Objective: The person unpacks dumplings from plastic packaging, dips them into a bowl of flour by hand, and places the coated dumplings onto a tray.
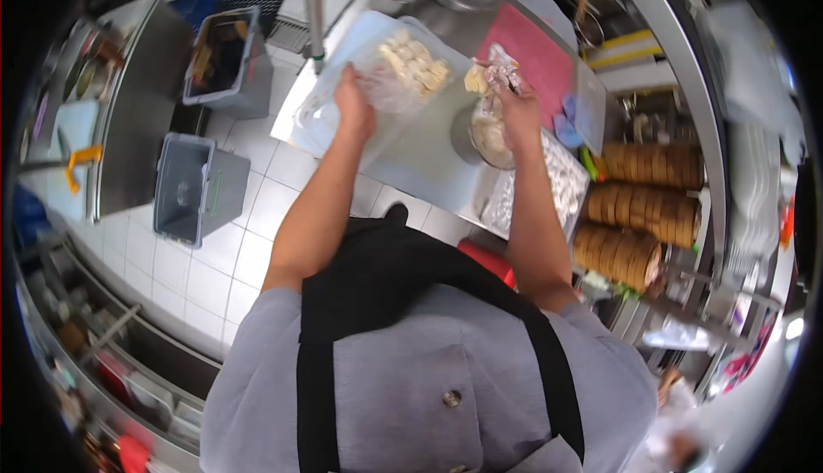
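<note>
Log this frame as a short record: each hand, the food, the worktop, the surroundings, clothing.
left hand: at the clear container, grip partly hidden
right hand: holding a pale item, exact identity unclear, by the metal pot
food: pale pieces in the clear container
worktop: red cutting board beyond the pot
right side: stacked bamboo steamers
floor: two grey bins
clothing: black apron, grey shirt

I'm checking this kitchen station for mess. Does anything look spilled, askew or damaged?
Nothing clearly stands out. The pale pieces lie within the clear container at the left hand, and the bamboo steamers look neatly grouped. Small spills would be hard to tell in this blur.
</note>
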Tool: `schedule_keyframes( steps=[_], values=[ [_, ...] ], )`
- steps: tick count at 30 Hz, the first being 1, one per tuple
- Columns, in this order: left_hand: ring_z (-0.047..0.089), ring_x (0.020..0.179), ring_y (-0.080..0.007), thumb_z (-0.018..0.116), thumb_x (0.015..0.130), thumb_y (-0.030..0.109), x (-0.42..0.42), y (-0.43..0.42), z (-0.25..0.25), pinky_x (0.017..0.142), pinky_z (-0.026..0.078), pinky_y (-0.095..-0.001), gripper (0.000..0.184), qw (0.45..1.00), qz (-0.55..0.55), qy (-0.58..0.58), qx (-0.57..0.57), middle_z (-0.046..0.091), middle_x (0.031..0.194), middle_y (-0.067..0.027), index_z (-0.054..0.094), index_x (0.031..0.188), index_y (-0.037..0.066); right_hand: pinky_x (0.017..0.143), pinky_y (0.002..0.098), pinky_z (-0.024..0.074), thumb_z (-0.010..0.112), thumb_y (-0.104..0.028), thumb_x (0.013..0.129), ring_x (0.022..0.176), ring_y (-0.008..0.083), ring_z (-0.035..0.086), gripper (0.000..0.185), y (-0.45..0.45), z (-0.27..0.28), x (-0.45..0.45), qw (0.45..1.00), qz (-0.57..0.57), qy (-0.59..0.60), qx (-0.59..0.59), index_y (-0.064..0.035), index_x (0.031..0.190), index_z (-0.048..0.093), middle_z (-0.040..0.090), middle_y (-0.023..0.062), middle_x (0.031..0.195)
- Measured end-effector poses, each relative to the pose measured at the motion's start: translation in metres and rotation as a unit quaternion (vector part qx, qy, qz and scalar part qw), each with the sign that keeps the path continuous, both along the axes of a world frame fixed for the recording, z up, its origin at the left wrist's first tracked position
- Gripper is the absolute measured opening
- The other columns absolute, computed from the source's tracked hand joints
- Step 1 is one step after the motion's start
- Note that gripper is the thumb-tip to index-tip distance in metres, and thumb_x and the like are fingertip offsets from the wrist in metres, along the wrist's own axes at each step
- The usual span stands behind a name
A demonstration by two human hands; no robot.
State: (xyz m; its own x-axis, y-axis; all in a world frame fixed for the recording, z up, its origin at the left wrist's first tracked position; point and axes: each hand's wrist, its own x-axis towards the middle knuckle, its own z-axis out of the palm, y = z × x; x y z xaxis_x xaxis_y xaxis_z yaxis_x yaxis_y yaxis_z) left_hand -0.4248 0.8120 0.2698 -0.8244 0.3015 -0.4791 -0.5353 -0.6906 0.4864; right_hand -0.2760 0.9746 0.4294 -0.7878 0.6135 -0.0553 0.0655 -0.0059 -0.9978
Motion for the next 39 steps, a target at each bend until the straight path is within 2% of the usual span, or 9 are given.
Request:
schedule_keyframes(
  steps=[6,11,14,16,20,23,29,36,39],
  values=[
    [0.059,0.101,-0.0276,0.052,0.096,0.032,0.02,-0.016,0.034,0.088,0.048,-0.0424,0.041,0.988,-0.098,0.054,-0.106,0.057,0.115,-0.0189,0.046,0.118,-0.002,0.076,0.0299,0.0501,0.071,-0.009,0.077,0.083,0.0168,0.063,0.033,0.049,-0.026,0.064,0.946,0.09,-0.174,0.257,-0.0004,0.108,0.067,0.069,0.0087,0.095],
    [0.056,0.093,-0.0203,0.058,0.092,0.03,0.027,-0.025,0.055,0.08,0.045,-0.0362,0.038,0.97,-0.115,0.079,-0.201,0.06,0.106,-0.0098,0.051,0.117,0.003,0.081,0.0352,0.0503,0.072,-0.014,0.075,0.087,0.0278,0.066,0.038,0.047,-0.021,0.078,0.917,0.088,-0.216,0.325,-0.0005,0.109,0.065,0.067,0.0164,0.098],
    [0.054,0.09,-0.0198,0.062,0.09,0.024,0.029,-0.039,0.046,0.082,0.043,-0.035,0.037,0.9,-0.086,0.219,-0.367,0.058,0.109,-0.0107,0.05,0.119,0.003,0.089,0.0375,0.0486,0.073,-0.029,0.075,0.1,0.0348,0.063,0.051,0.054,-0.014,0.084,0.902,0.06,-0.244,0.352,0.0018,0.114,0.063,0.065,0.0226,0.109],
    [0.054,0.094,-0.0197,0.062,0.091,0.02,0.053,-0.046,0.079,0.085,0.043,-0.0329,0.037,0.747,0.021,0.422,-0.514,0.056,0.106,-0.0109,0.048,0.118,-0.001,0.094,0.0405,0.0465,0.074,-0.043,0.073,0.108,0.0379,0.06,0.064,0.062,-0.026,0.083,0.882,0.054,-0.237,0.403,0.0039,0.115,0.062,0.062,0.0242,0.115],
    [0.056,0.086,-0.016,0.06,0.093,0.018,0.095,-0.029,0.112,0.078,0.046,-0.0298,0.027,0.757,-0.194,0.491,-0.384,0.059,0.099,-0.0072,0.055,0.112,0.0,0.1,0.0425,0.0428,0.072,-0.06,0.068,0.117,0.0365,0.054,0.075,0.054,-0.061,0.064,0.809,0.107,-0.298,0.495,-0.0031,0.116,0.064,0.058,0.0238,0.122],
    [0.055,0.076,-0.0127,0.057,0.094,0.021,0.113,0.01,0.1,0.063,0.047,-0.0263,0.028,0.732,-0.397,0.461,-0.307,0.06,0.094,-0.0068,0.055,0.113,0.001,0.092,0.0446,0.0489,0.072,-0.051,0.067,0.112,0.0346,0.058,0.056,0.04,-0.033,0.06,0.784,0.163,-0.401,0.444,-0.005,0.098,0.072,0.062,0.0219,0.117],
    [0.058,0.058,-0.0186,0.053,0.095,0.033,0.106,0.059,0.078,0.047,0.047,-0.0256,0.033,0.709,-0.512,0.349,-0.338,0.059,0.087,-0.0111,0.052,0.11,0.003,0.097,0.0427,0.0461,0.071,-0.044,0.072,0.114,0.0288,0.057,0.043,0.032,-0.045,0.067,0.738,0.141,-0.407,0.519,-0.0073,0.093,0.075,0.067,0.0137,0.114],
    [0.059,0.087,-0.0252,0.051,0.091,0.018,0.09,0.061,0.074,0.08,0.052,-0.0399,0.017,0.738,-0.53,0.293,-0.299,0.056,0.098,-0.0115,0.049,0.103,0.005,0.093,0.0447,0.0466,0.07,-0.044,0.071,0.117,0.029,0.055,0.046,0.016,-0.04,0.056,0.696,0.094,-0.481,0.525,-0.0091,0.101,0.074,0.06,0.0142,0.127],
    [0.057,0.088,-0.0257,0.051,0.091,0.017,0.078,0.067,0.056,0.084,0.052,-0.0416,0.016,0.742,-0.551,0.296,-0.243,0.055,0.1,-0.0122,0.049,0.1,0.004,0.091,0.0393,0.0477,0.069,-0.049,0.072,0.122,0.0272,0.053,0.047,0.015,-0.038,0.063,0.761,0.102,-0.431,0.475,-0.0132,0.103,0.074,0.057,0.0134,0.13]
  ],
)
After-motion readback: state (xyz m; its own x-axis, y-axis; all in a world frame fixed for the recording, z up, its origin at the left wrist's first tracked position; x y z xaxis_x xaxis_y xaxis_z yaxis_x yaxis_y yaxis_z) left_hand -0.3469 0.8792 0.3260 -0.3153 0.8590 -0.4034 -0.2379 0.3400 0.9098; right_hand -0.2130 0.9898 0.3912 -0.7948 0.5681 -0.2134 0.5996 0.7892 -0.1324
